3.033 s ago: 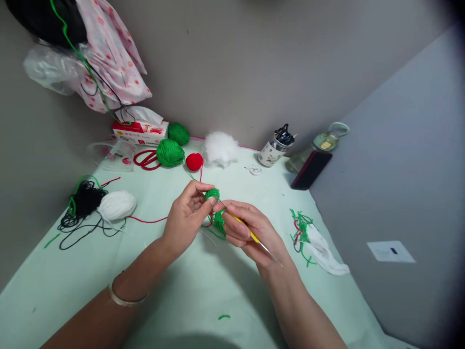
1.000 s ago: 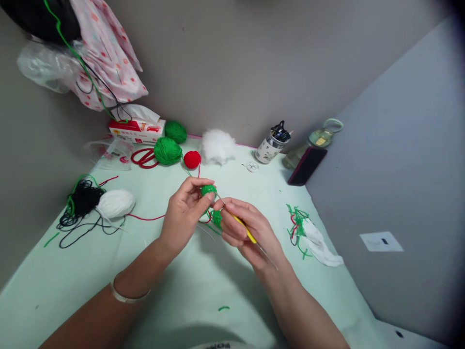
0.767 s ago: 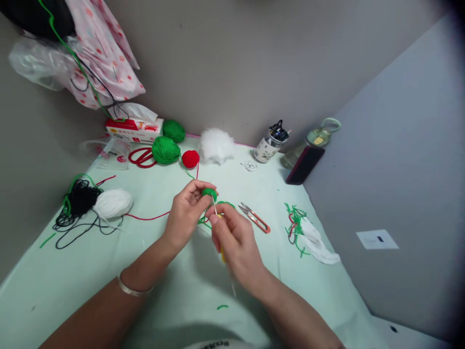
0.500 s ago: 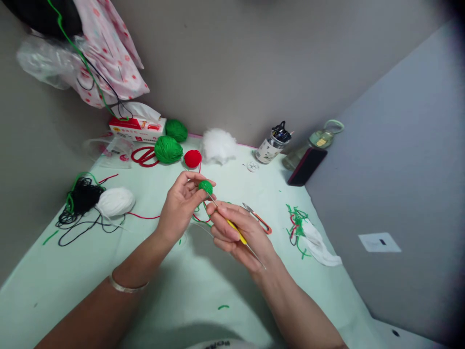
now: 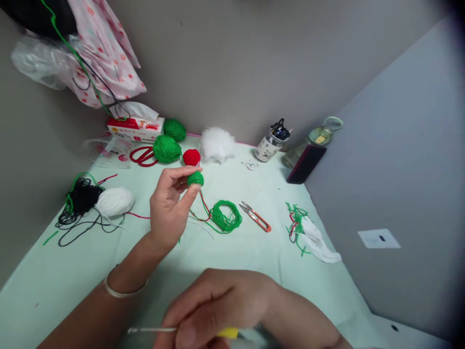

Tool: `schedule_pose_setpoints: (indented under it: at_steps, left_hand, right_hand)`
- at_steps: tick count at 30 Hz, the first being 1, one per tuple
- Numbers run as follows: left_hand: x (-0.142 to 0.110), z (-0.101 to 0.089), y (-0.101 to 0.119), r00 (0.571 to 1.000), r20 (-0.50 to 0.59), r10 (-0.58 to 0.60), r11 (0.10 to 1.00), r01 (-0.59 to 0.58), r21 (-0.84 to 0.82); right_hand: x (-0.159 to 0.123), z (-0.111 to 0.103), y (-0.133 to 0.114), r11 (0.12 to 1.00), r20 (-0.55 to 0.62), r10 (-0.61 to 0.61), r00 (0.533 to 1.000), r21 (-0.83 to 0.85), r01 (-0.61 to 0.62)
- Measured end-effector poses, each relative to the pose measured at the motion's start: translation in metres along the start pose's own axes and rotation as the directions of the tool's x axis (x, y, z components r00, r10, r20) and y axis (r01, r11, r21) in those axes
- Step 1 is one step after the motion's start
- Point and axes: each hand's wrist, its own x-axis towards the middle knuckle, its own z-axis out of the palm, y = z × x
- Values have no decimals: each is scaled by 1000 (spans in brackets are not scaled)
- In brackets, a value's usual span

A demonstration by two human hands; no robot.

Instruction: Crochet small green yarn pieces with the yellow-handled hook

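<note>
Between thumb and fingers, my left hand (image 5: 170,206) pinches a small green crocheted piece (image 5: 195,179), rounded on top, held above the table. Red and green yarn strands (image 5: 203,206) hang below it. Close to the camera, at the bottom of the view, my right hand (image 5: 221,305) is closed around a crochet hook (image 5: 152,330); its metal tip points left and some yellow handle shows. The hook is well apart from the green piece. A coil of green yarn (image 5: 225,216) lies right of my left hand, with orange-handled thread snips (image 5: 256,216) beside it.
Green yarn balls (image 5: 167,149), a red ball (image 5: 191,157), white stuffing (image 5: 217,144) and red scissors (image 5: 143,156) line the back. Black yarn (image 5: 85,196) and a white ball (image 5: 115,201) lie left. A pen jar (image 5: 269,147), phone (image 5: 307,164) and yarn scraps (image 5: 298,220) are right.
My right hand has drawn the crochet hook away from the green piece, down toward the camera. My left hand has shifted slightly left and up with the piece, and the green coil now shows.
</note>
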Motion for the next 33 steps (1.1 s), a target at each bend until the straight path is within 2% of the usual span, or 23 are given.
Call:
schedule_pose_setpoints:
  at_steps: [1,2,3,4,5,6,7,8,9,13,19,21,23,24,27,31,33]
  left_hand:
    - [1,-1,3,999,12,-41,999,41,32]
    - [2,-1,7,995,29,-92,994,91,59]
    - [3,-1,12,988,66,-143,988,138,73]
    - [3,0,17,982,90,-164,985,157,77]
    - [2,1,21,969,131,-211,976,202,81]
    - [1,3,25,953,162,-258,966,250,66]
    - [0,4,28,937,182,-298,954,294,51]
    - [-1,6,29,922,198,-333,942,333,37]
    - [-3,8,30,911,209,-356,933,358,27]
    - [-5,10,33,890,257,-377,924,381,38]
    - [-7,11,32,826,380,-416,873,479,-85]
    - [-10,13,27,823,392,-411,854,498,-151]
    - [-13,15,21,826,380,-416,836,512,-198]
    - [-14,16,19,829,365,-424,835,514,-197]
    - [-13,16,16,842,306,-444,853,502,-144]
    - [-8,13,20,863,225,-452,877,476,-64]
    - [-6,11,20,876,189,-444,888,458,-35]
  right_hand:
    - [-4,3,-2,997,-30,-73,997,-10,73]
    - [-8,4,-5,983,-161,-183,970,-64,174]
    - [-13,4,-9,956,-353,-281,892,-183,229]
    - [-17,2,-12,912,-508,-396,765,-316,263]
    - [-20,-2,-15,849,-622,-516,589,-464,252]
    - [-21,-6,-17,791,-682,-605,411,-574,212]
    - [-21,-11,-18,747,-694,-660,287,-645,161]
    - [-20,-17,-17,719,-690,-692,214,-684,119]
    - [-18,-22,-16,700,-678,-710,190,-708,91]
    - [-9,-36,-8,672,-656,-728,200,-740,16]
    - [-7,-36,-8,710,-696,-703,145,-697,99]
    - [-6,-36,-8,725,-713,-688,135,-677,127]
    - [-5,-37,-8,734,-719,-679,147,-664,145]
    - [-6,-38,-8,737,-718,-675,169,-660,143]
    - [-15,-40,-12,749,-706,-652,276,-657,85]
    - [-29,-34,-19,761,-706,-619,345,-648,39]
    - [-32,-29,-20,798,-708,-566,422,-599,65]
